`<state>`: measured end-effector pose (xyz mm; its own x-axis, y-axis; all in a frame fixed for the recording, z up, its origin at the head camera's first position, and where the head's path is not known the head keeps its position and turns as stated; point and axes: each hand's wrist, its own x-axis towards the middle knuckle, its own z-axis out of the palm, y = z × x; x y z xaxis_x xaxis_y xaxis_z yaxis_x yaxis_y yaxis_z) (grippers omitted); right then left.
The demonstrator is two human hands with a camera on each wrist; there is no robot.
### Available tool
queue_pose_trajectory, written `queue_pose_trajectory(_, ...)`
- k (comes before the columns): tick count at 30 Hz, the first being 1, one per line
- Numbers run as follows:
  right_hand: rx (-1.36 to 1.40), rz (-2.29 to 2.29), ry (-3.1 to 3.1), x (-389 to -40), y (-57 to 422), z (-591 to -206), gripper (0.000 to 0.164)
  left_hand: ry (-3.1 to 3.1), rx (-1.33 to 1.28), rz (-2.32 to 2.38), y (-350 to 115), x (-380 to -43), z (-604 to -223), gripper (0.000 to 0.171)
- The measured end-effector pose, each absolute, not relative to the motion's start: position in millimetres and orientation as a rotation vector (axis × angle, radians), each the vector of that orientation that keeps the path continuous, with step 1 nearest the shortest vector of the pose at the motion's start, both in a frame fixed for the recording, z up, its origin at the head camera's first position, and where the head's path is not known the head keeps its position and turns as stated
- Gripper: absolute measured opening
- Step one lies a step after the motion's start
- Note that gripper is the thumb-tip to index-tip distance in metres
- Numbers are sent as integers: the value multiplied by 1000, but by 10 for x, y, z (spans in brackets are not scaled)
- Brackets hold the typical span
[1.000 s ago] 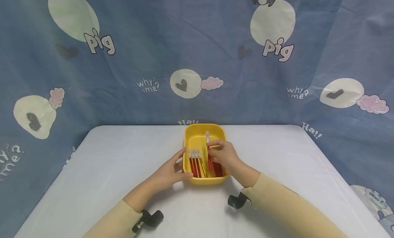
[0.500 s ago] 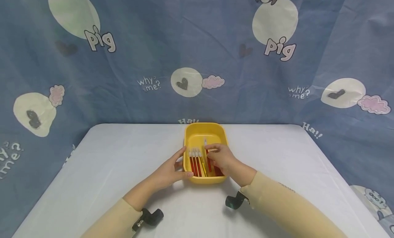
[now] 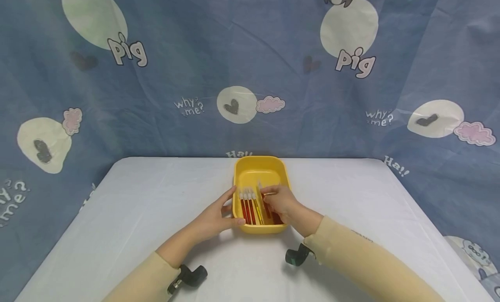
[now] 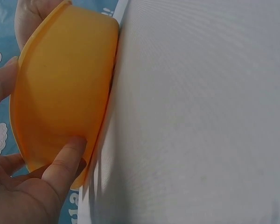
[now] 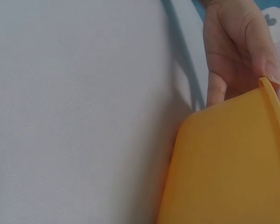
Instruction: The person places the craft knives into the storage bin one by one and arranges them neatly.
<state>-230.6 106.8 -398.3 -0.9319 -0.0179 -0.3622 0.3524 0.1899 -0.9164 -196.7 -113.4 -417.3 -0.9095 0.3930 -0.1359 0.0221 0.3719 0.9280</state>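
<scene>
A yellow plastic tray [image 3: 258, 164] stands on the white table in the head view. My left hand [image 3: 212, 221] grips its near left side, the thumb over the rim and the fingers against the outer wall [image 4: 60, 84]. Inside lie several slim red-handled paintbrushes [image 3: 248, 210] with pale tips, side by side, and a yellow-handled paintbrush [image 3: 258, 210] at their right. My right hand [image 3: 284, 204] reaches into the tray from the right and pinches a red-handled paintbrush [image 3: 268, 212]. Its fingers hide part of that brush. A dark red patch [image 3: 277, 218] shows beneath the hand.
The tray is near the far edge of the white tabletop [image 3: 164, 185]. Behind it hangs a blue printed cloth [image 3: 250, 137]. A dark wrist camera mount sits at each sleeve cuff.
My right hand has brought the red-handled paintbrush lower and slightly toward the row, and its tip now lies nearer the other brushes. The left hand keeps its grip on the tray.
</scene>
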Motion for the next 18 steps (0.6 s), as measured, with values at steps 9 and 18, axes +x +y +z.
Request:
queue_pose_trajectory(9,344,-1766,2189,-2274,1058,-3975,24,2308,355,1549,-1132,-1970,-4182,103)
queue_pose_trajectory(18,316,-1839,2194,-2290,1066,-3984,27,2313,368,1549,-1134,-1975,-4199,103)
